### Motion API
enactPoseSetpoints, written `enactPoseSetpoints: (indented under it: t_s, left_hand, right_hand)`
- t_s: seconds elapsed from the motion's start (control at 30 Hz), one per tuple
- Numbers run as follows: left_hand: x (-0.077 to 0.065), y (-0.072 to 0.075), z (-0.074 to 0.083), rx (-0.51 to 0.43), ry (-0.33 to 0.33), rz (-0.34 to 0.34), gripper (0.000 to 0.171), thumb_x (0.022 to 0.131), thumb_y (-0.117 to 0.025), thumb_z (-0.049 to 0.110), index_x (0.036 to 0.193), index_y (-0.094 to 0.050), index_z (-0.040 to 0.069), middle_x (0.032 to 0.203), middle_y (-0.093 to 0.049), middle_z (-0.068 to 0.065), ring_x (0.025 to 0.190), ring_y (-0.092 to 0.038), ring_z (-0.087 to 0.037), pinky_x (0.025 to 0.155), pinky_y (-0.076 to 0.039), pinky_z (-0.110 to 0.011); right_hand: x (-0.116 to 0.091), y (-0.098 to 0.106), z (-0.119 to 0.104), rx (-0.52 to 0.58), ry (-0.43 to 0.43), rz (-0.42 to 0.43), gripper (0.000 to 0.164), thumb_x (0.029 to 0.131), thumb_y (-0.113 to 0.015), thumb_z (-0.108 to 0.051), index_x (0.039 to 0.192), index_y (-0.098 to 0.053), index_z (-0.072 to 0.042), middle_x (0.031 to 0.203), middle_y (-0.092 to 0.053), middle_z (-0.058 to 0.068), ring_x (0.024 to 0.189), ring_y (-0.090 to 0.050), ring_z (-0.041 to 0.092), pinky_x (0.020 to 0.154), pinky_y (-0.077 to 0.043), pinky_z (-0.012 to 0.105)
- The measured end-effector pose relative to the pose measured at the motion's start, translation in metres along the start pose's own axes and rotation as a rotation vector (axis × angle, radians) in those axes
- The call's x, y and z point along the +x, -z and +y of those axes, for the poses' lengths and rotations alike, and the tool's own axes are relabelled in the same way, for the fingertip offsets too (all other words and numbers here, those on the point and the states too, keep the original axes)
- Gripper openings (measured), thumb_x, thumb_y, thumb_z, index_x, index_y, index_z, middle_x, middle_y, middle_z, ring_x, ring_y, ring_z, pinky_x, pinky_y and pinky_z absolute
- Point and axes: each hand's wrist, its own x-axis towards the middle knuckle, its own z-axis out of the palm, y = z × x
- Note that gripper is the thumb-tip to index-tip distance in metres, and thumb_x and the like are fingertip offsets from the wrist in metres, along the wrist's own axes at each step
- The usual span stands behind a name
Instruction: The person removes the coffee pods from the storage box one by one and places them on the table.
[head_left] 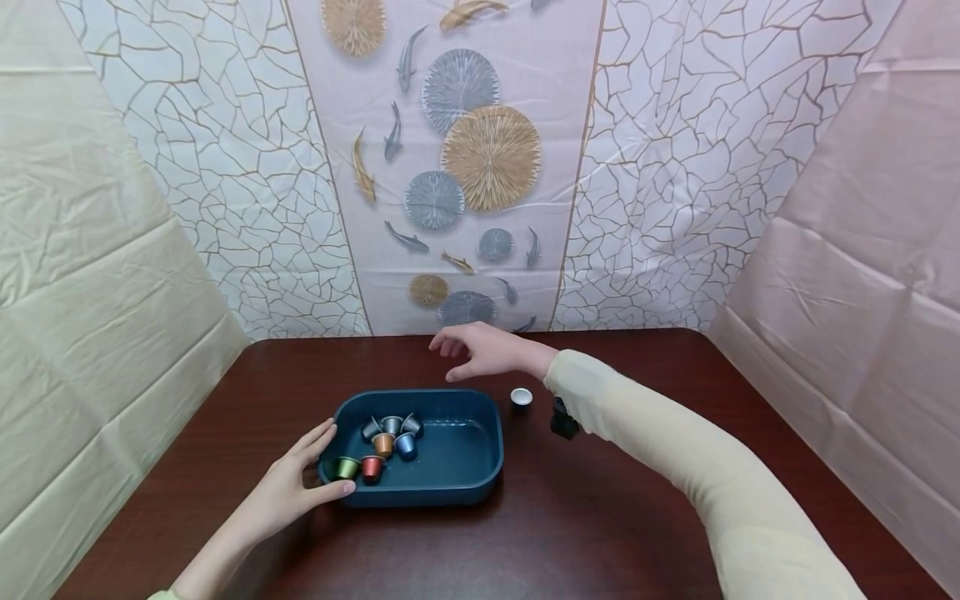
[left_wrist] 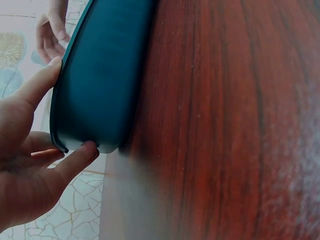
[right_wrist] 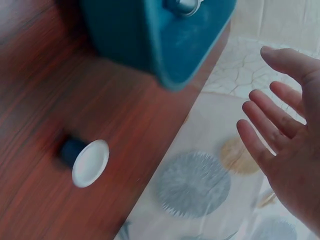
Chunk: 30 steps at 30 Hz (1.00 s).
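Right of centre in the head view, a coffee pod (head_left: 521, 398) sits white-face up on the tabletop (head_left: 600, 517); it looks light and stiff, best pinched by its rim. The right hand (head_left: 489, 348) is empty, fingers loosely spread; the left hand (head_left: 277, 492) grips the smooth, round-cornered tray (head_left: 453, 463) of metallic pods (head_left: 383, 445).

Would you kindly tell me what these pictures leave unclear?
Left wrist view: the inside of the teal-blue rounded rectangular tray, hidden by its wall.
Right wrist view: much of the tray, cut off by the top edge.
Head view: any lettering on the shiny cup-shaped capsules, too small.
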Motion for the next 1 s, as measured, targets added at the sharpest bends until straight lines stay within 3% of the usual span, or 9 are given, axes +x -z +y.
enactPoseSetpoints:
  t_s: [0.4,0.67,0.87,1.0]
  left_hand:
    - [0.000,0.001,-0.002,-0.033,0.017,-0.017,0.092,0.086,-0.076,0.036,0.153,-0.028,-0.005,0.162,-0.023,-0.023,0.137,-0.045,-0.047,0.090,-0.058,-0.040]
    - [0.002,0.001,-0.002,-0.013,0.014,-0.018,0.091,0.086,-0.076,0.037,0.152,-0.030,-0.005,0.161,-0.025,-0.023,0.134,-0.048,-0.047,0.090,-0.058,-0.040]
    - [0.002,0.001,0.001,-0.005,0.018,-0.024,0.092,0.085,-0.076,0.038,0.152,-0.030,-0.005,0.161,-0.024,-0.023,0.133,-0.049,-0.047,0.089,-0.059,-0.040]
    - [0.002,0.001,0.001,0.000,0.011,-0.017,0.092,0.085,-0.077,0.037,0.152,-0.030,-0.006,0.161,-0.024,-0.023,0.133,-0.049,-0.047,0.090,-0.059,-0.040]
  right_hand:
    - [0.048,-0.016,-0.033,0.034,0.146,-0.092,0.047,0.090,-0.073,-0.021,0.135,-0.056,-0.015,0.127,-0.065,0.003,0.116,-0.060,0.013,0.100,-0.053,0.037]
    - [0.067,-0.034,-0.039,0.031,0.164,-0.094,0.043,0.090,-0.074,-0.020,0.131,-0.059,-0.017,0.124,-0.066,0.001,0.114,-0.061,0.014,0.099,-0.053,0.033]
    - [0.075,-0.049,-0.042,0.017,0.157,-0.129,0.043,0.089,-0.074,-0.020,0.130,-0.060,-0.017,0.122,-0.068,0.004,0.110,-0.064,0.013,0.093,-0.052,0.020]
    - [0.078,-0.055,-0.048,0.005,0.166,-0.160,0.043,0.090,-0.074,-0.018,0.130,-0.061,-0.013,0.119,-0.071,0.006,0.105,-0.067,0.015,0.089,-0.053,0.018]
